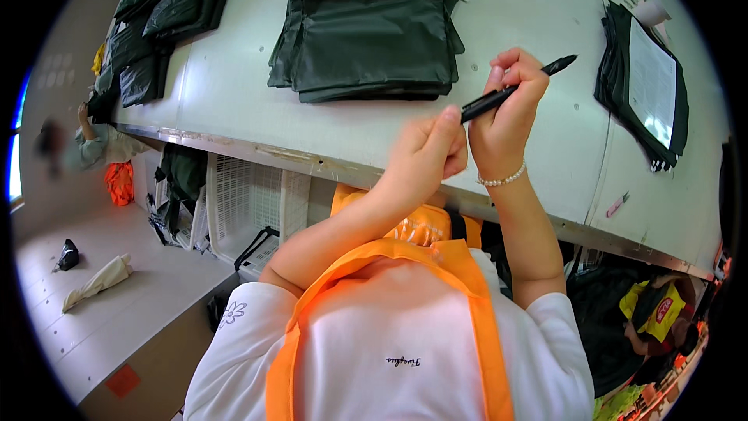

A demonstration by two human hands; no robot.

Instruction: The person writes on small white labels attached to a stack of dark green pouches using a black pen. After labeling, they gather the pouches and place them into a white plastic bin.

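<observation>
At far left, a co-worker (91, 148) is too blurred to make out. Dark green plastic-wrapped packages (187, 12) are cut off by the upper edge. A white plastic basket (249, 195) sits partly hidden by the left forearm. The blurred left hand (427, 154) pinches the slim black pen (488, 103), covering its left end; the right hand (503, 123) grips the barrel over the pale table (545, 0). Far right, a white sheet (653, 78) covers part of a dark pile (622, 82).

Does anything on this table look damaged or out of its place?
The table's front edge looks worn, with brownish marks along it. A small pink tool lies alone near its right end. No spill shows.
</observation>
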